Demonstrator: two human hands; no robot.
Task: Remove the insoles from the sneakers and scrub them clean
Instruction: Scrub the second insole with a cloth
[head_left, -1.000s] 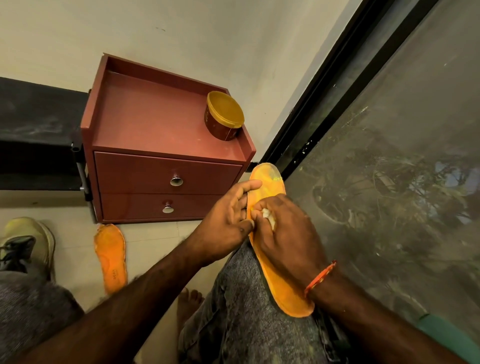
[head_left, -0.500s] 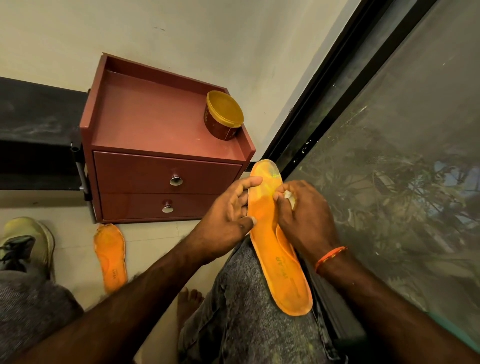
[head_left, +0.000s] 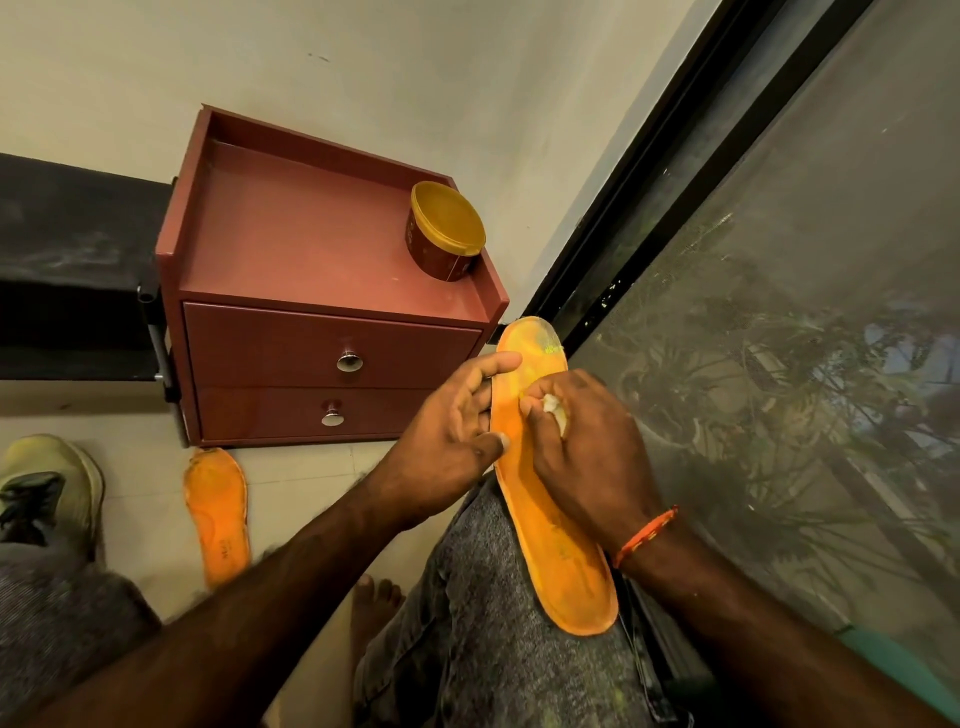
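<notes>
An orange insole (head_left: 558, 551) lies lengthwise on my right thigh, toe end pointing away. My left hand (head_left: 452, 431) holds its left edge, thumb on top and fingers stretched along the side. My right hand (head_left: 582, 441) lies over the insole's middle and pinches a small white wad (head_left: 555, 408) against its surface. A second orange insole (head_left: 218, 512) lies flat on the floor to the left. One pale green sneaker (head_left: 49, 480) stands at the far left edge, partly cut off.
A red-brown two-drawer cabinet (head_left: 311, 260) stands against the wall ahead, with a yellow-lidded tub (head_left: 445, 228) on its top. A black-framed mesh window (head_left: 779, 338) fills the right side. My bare foot (head_left: 374, 608) rests on the tiled floor.
My right hand has slid with the wad back from the right edge of the insole onto its middle. My left hand has kept its hold on the left edge.
</notes>
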